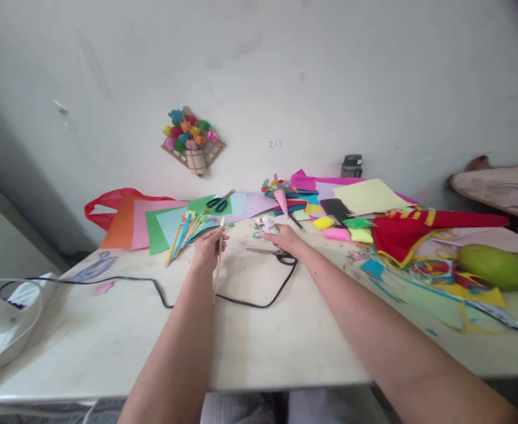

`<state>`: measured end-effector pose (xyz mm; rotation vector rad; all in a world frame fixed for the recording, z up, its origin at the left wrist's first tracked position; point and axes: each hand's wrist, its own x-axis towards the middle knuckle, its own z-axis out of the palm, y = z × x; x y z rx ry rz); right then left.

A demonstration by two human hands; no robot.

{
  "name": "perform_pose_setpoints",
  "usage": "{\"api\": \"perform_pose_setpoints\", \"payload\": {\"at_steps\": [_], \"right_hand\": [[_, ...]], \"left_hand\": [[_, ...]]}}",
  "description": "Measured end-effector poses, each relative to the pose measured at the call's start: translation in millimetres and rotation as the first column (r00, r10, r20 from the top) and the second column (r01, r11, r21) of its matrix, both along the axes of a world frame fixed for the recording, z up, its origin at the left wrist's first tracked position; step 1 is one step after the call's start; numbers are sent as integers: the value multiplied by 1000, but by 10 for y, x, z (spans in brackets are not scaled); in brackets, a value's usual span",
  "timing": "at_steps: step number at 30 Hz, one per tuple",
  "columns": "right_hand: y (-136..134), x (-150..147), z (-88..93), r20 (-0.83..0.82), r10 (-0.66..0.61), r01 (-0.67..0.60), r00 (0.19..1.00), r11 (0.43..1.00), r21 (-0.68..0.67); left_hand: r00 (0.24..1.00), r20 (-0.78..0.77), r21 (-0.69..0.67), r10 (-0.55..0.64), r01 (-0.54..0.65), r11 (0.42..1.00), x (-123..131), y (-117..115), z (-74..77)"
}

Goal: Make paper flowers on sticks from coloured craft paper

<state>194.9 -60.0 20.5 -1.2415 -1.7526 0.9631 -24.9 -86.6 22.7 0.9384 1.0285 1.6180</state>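
Observation:
My left hand (pixel 209 247) is closed in a pinch on a narrow pale yellow paper strip (pixel 218 265), held upright with its lower end near the table. My right hand (pixel 284 238) is closed around a white glue gun (pixel 264 222), its grip mostly hidden by the fingers. A black cord (pixel 259 307) loops below both hands. Just under my right hand lie scissors (pixel 281 255) with dark handles, blades pointing left. A small coloured paper piece (pixel 257 235) is beside the fingers. Rolled paper sticks and strips (pixel 183 235) lie left of my left hand.
Coloured paper sheets (pixel 142 221) and black-handled scissors (pixel 221 202) lie at the back. A pink paper cone with flowers (pixel 281 199) stands near the wall. Rightward are a phone (pixel 335 211), clay packets (pixel 337 234), and red cloth (pixel 402 235). A power strip (pixel 18 315) sits left.

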Motion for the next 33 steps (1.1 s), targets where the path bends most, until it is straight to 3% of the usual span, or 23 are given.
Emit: {"api": "perform_pose_setpoints", "payload": {"at_steps": [5,10,18,22,25,29,33], "right_hand": [[59,-257,52,331,9,-79,944,977,198],[19,-533,92,634,-65,-151,771,948,280],[-72,-979,-13,713,-159,-124,683,936,328],[-79,-1116,-38,714,-157,-130,682,935,330],[-34,-1045,17,696,-175,-117,696,929,351],[174,-697,137,635,-327,1,700,890,456],[446,-290,168,670,-382,69,636,893,444]], "left_hand": [[994,101,17,47,-49,999,-88,-39,128],[987,145,60,63,-72,996,-122,-105,268],[998,53,62,24,-27,998,-2,-95,248],[1000,11,43,4,-5,999,93,-96,202],[1000,-7,39,-19,19,999,123,-96,173],[998,-28,49,-59,60,997,151,-85,138],[993,-80,17,-84,86,996,222,-78,112]]}}
